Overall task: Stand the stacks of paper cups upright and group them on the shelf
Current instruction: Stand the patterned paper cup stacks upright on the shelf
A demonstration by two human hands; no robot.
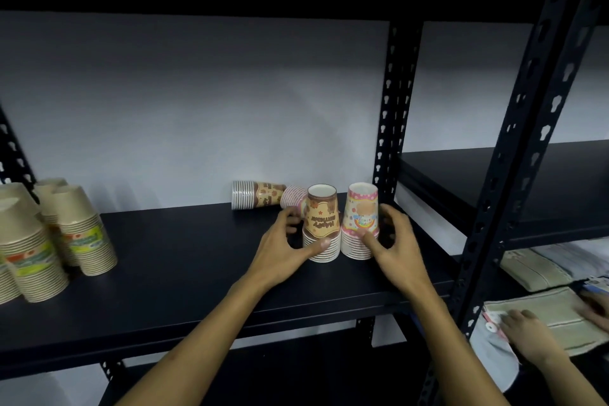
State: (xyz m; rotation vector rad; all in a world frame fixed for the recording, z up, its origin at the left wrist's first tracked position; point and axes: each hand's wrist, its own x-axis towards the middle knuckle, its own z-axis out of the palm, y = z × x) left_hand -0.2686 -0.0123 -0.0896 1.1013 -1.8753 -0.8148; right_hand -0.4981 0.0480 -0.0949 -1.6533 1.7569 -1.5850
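Two bare forearms reach up from the bottom of the frame toward the middle of a black shelf (184, 260). At centre frame the left hand (286, 249) curls loosely around a brown stack of cups (322, 224), which stands upside down with its rims on the shelf; the thumb lies against the lower rims at the front and the fingers wrap round the far left side, so the hand cups the stack rather than squeezing it. Just to the right, the right hand (393, 241) does the same with a pink stack of cups (360, 222), also standing rims down, thumb at the front and fingers spread along its right side. Both upright stacks sit just beside each other, near the right end of the shelf next to a slotted black post (393, 102). Behind them, toward the grey wall, a second brown stack (255, 194) lies on its side, and a second pink stack (293, 196) lies tipped just right of it, partly hidden by the left hand's fingers. At the far left of the frame, several tan stacks of cups (82, 231) with green and orange print stand upside down in a close group. In the lower right corner, on a lower shelf, another person's hand (524, 330) rests on folded beige cloths (543, 310).
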